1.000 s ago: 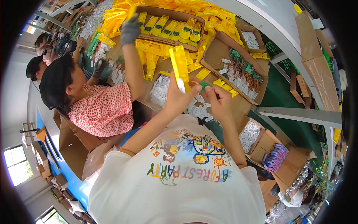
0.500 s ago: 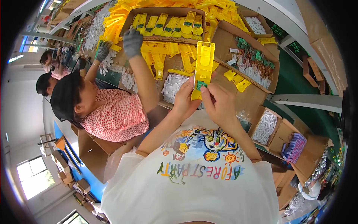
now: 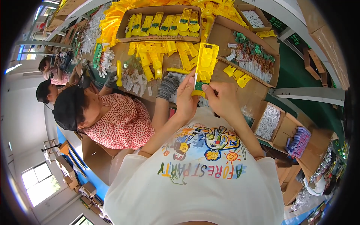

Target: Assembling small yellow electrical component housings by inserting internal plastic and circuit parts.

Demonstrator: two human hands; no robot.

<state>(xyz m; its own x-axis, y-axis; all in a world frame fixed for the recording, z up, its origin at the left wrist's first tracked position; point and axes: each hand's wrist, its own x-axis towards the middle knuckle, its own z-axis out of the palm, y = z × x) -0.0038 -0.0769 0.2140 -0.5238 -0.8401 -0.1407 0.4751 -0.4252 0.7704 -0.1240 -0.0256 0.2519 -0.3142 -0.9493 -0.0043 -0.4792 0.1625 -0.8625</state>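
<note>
My left hand (image 3: 186,99) is closed around the lower end of a long yellow plastic housing (image 3: 207,62), which stands up, open side toward me. A small green circuit board (image 3: 200,86) sits in the lower part of the housing. My right hand (image 3: 224,100) has its fingers curled, with the thumb tip pressed at the edge of the board. Its other fingertips are hidden. Just left of my left hand, a co-worker's grey-gloved hand (image 3: 167,88) reaches over a box of white parts (image 3: 177,77).
A cardboard box (image 3: 159,39) of yellow housings with boards stands at the far side. Right of it, a carton (image 3: 275,71) holds wired green boards and white pieces. Yellow housings (image 3: 150,60) lie loose. The co-worker's other glove (image 3: 110,80) is beside a yellow piece (image 3: 119,73).
The co-worker's gloved hands have come back from the far box, one toward the white parts beside me, the other lower at the left. My hands keep nearly the same grip.
</note>
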